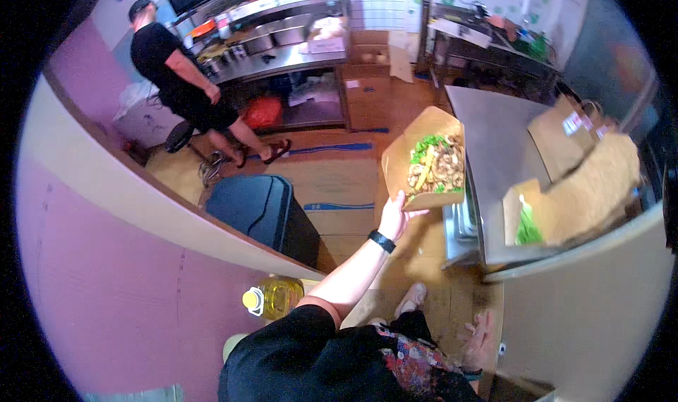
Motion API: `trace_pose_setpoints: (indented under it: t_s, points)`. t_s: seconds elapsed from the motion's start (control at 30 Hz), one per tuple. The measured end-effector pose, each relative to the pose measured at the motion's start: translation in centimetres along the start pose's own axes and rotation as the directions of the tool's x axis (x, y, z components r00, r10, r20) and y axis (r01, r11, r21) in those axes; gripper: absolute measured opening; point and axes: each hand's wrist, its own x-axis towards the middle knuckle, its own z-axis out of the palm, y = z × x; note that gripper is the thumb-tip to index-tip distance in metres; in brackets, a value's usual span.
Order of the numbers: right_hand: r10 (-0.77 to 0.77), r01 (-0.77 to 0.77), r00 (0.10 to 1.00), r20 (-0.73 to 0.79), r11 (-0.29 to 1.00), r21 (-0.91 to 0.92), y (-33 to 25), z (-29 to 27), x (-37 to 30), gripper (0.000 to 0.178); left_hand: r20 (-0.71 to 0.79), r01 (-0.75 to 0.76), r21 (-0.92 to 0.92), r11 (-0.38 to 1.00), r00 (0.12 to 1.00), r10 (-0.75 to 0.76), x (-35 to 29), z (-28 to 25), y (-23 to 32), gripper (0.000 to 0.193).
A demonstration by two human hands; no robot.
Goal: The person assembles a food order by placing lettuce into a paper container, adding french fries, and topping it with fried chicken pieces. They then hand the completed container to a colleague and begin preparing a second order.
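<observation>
My left hand (399,217) reaches forward with a dark band on its wrist. It grips the near lower side of an opened kraft-paper food box (397,158) and supports it from below. The box flaps stand up, and inside lies food (441,165): chopped greens, yellow strips and brown pieces like mushroom or meat. Low on the right, close to my body, my right hand (480,340) hangs with its fingers stretched out and nothing in it. Right of the box is a metal table (487,148); a second paper box (519,197) with greens rests at its near edge.
Brown paper bags (561,137) stand on the metal table. A lidded black bin (251,204) is at left, and an oil bottle (282,297) sits by my left elbow. Another person (173,74) stands near a steel counter (296,60). Partition walls (141,261) flank me.
</observation>
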Motion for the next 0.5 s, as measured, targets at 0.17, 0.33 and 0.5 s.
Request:
trace_pose_setpoints:
  t_s: [0.17, 0.33, 0.5]
  points:
    - [-0.089, 0.114, 0.964, 0.251, 0.990, -0.088, -1.3, 3.7, 13.8, 0.046, -0.160, -0.278, 0.098, 0.955, 0.943, 0.291, 7.7, -4.7, 4.8, 0.038]
    - [0.117, -0.265, 0.810, 0.575, 0.948, 0.179, -7.5, 11.4, 23.6, 0.043, -0.327, -0.390, 0.135, 0.911, 0.850, 0.413, 10.6, -7.7, 10.7, 0.035]
    - [0.041, 0.038, 0.786, 0.617, 0.993, -0.114, -9.7, 19.0, 29.1, 0.034, -0.480, -0.456, 0.262, 0.851, 0.703, 0.525, 11.9, -9.8, 15.3, 0.037]
